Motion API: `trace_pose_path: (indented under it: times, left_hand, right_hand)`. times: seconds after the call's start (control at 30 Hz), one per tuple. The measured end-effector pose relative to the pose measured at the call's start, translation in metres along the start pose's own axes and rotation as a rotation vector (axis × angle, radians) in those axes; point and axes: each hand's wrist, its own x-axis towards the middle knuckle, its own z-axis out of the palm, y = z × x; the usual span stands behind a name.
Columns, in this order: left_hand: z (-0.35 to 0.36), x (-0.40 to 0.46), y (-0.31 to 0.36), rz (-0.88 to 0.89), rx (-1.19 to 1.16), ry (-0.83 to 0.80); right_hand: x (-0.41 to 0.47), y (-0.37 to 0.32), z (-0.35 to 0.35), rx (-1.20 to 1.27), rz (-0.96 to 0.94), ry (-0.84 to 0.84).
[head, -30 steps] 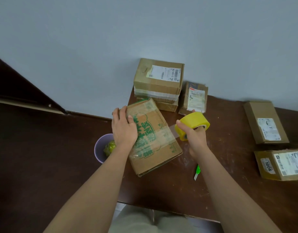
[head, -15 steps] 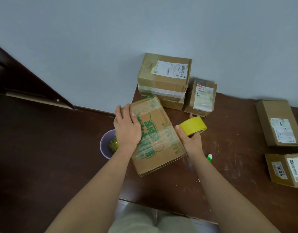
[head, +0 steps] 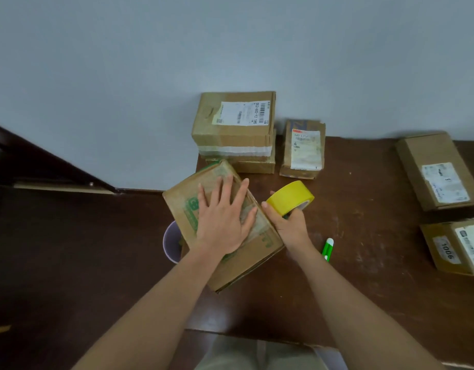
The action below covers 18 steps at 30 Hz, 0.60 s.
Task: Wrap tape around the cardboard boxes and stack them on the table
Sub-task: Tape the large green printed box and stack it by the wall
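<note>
Head view, read from my station left to right: at about eight o'clock from the frame's centre a lilac cup (head: 170,243) sits low beside the table's left edge, mostly hidden behind the green-printed box (head: 225,265). That box lies flat and skewed on the dark wooden table (head: 364,289), overhanging its left edge. My left hand (head: 223,222) lies on top of it with fingers straight and spread, palm pressing down over a shiny patch that I take to be clear tape, though the glare makes that hard to confirm. At twelve o'clock from the box, against the wall, stands a stack of boxes (head: 234,132), the top one bearing a white barcode label; a smaller labelled box (head: 304,150) leans just beside the stack at its three o'clock. My right hand (head: 290,225) touches the printed box's right edge and grips the yellow tape roll (head: 290,196), fingers curled round it, the roll tilted up at the hand's twelve o'clock. A green-and-white cutter (head: 327,248) lies on the table near the right wrist, at its three o'clock. Far right, well apart, two more labelled boxes rest: a long box (head: 439,169) at two o'clock and another marked 1006 (head: 455,247) at four o'clock.
</note>
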Motion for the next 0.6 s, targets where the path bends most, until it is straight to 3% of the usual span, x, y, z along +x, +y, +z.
trace_pose_path:
  times: [0.13,0.37,0.6]
  left_hand:
    - [-0.002,0.012,0.029,-0.221,-0.068,-0.008]
    - [-0.003,0.013,0.029,-0.259,-0.205,0.076]
    - [-0.023,0.006,0.042,-0.290,-0.536,0.256]
  right_hand:
    - [0.002,0.004,-0.001,0.007,0.027,0.018]
    - [-0.010,-0.010,0.000,0.085,0.040,0.016]
    - [-0.041,-0.060,-0.007,0.087,-0.148,-0.031]
